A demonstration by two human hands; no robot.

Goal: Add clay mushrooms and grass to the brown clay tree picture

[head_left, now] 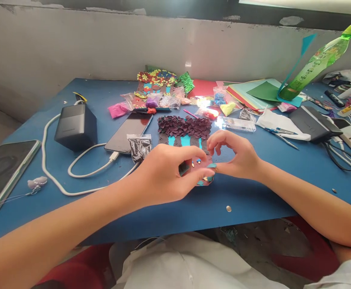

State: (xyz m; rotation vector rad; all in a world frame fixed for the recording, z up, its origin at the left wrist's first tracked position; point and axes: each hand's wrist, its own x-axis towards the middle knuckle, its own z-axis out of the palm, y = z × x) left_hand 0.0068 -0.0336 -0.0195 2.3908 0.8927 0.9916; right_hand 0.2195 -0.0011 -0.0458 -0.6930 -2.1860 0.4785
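A craft panel with dark purple clay leaves, brown trunks and light blue gaps lies flat before me; its lower part is pinkish with small blue and white bits. My left hand is over its lower left, thumb and forefinger curved towards each other, their tips near the lower right part. Whether anything small is between them I cannot make out. My right hand is at the panel's right edge, fingers curled apart from the thumb, which meets a small teal piece near the left fingertips.
A phone and a bag of black clay lie left of the panel, near a black power block with white cable. Behind are a second clay picture and bagged clay. Paper sheets and a green bottle stand right.
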